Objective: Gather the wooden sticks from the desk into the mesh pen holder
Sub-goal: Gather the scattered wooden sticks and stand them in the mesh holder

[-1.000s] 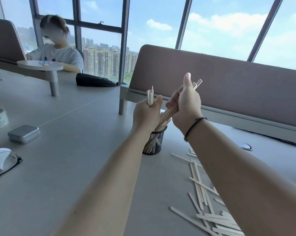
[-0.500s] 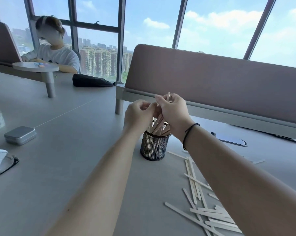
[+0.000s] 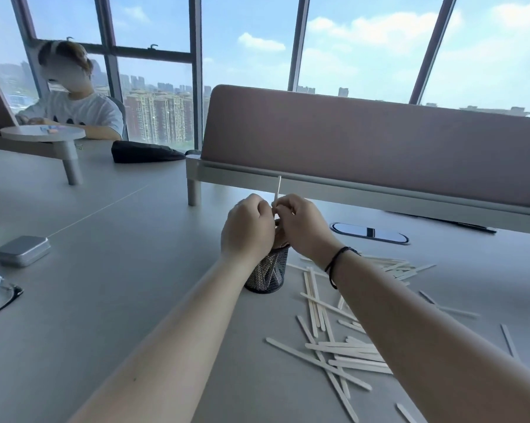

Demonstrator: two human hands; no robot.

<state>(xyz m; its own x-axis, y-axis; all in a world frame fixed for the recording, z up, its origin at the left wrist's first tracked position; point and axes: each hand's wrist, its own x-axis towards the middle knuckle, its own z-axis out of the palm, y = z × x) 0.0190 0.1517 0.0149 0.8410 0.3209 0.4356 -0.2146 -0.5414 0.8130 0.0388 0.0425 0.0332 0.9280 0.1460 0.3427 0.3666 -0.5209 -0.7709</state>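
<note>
Above the mesh pen holder (image 3: 266,274) on the grey desk (image 3: 105,285), both hands are meeting. Many loose wooden sticks (image 3: 340,346) are lying just right of the holder — still ungathered. The right hand (image 3: 300,225) is pinching one upright stick (image 3: 277,190); it is best lowered straight down, the holder steadied. The left hand (image 3: 247,230) is curling closed — whether it grips anything is hidden.
</note>
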